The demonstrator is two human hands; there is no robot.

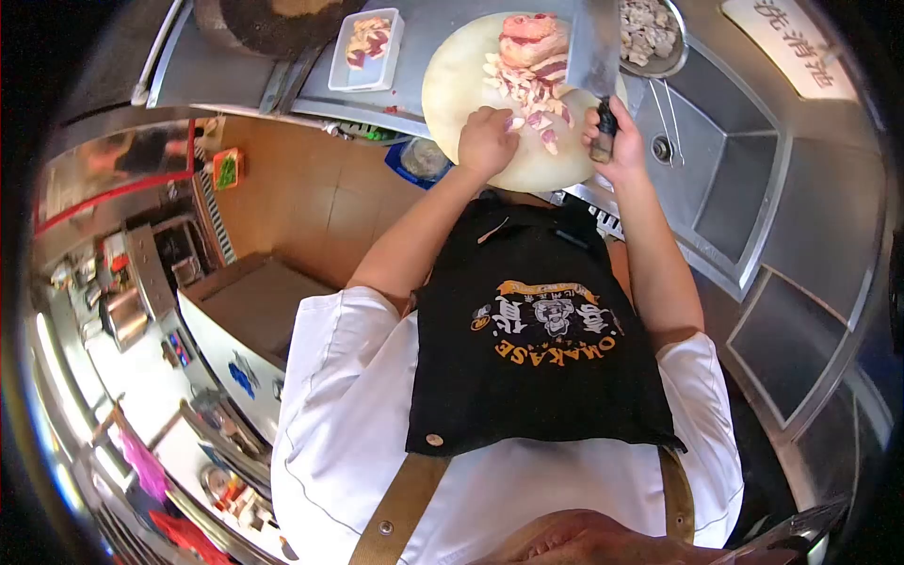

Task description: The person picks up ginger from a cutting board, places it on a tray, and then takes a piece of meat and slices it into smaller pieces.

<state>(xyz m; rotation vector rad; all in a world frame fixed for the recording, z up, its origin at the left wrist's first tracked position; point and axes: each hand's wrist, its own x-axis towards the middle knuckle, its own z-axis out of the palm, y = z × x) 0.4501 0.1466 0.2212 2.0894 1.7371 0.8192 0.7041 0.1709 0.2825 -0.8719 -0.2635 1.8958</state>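
A round, pale cutting board (447, 80) lies on the steel counter in front of me. On it are a block of raw meat (529, 42) with a fatty layer and many cut slices (532, 87), a few of them loose near the front. My right hand (619, 146) is wrapped round the dark handle of a cleaver, whose broad blade (594, 47) stands at the board's right side, beside the meat. My left hand (488, 143) rests on the board's front left with curled fingers, a small piece of meat (514, 123) at the fingertips.
A white plastic tray (384, 75) with meat pieces stands left of the board. At the back right is a metal bowl (680, 52) of pale pieces. Tongs (667, 118) lie by the steel sink (744, 179) on the right. A blue container (407, 168) sits below the counter.
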